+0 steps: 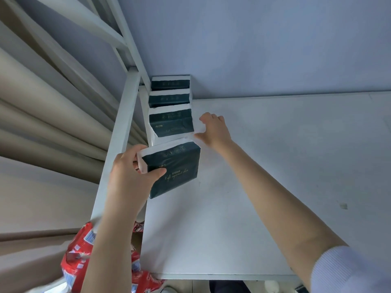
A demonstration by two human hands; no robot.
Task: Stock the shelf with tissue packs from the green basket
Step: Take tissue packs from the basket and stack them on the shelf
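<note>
Left hand (127,176) grips, half-hides nearest pack (177,166); right hand (213,130) pinches 3rd pack (171,123).

A white, finely ribbed knit sleeve (342,269) is worn on the right arm, and its cuff is seen ending well short of the wrist, just over the front edge of the shelf (254,208). From that cuff to the right hand (213,130) the forearm is left uncovered. The left forearm, seen by the shelf's left edge, is likewise uncovered down to the left hand (131,172).
</note>
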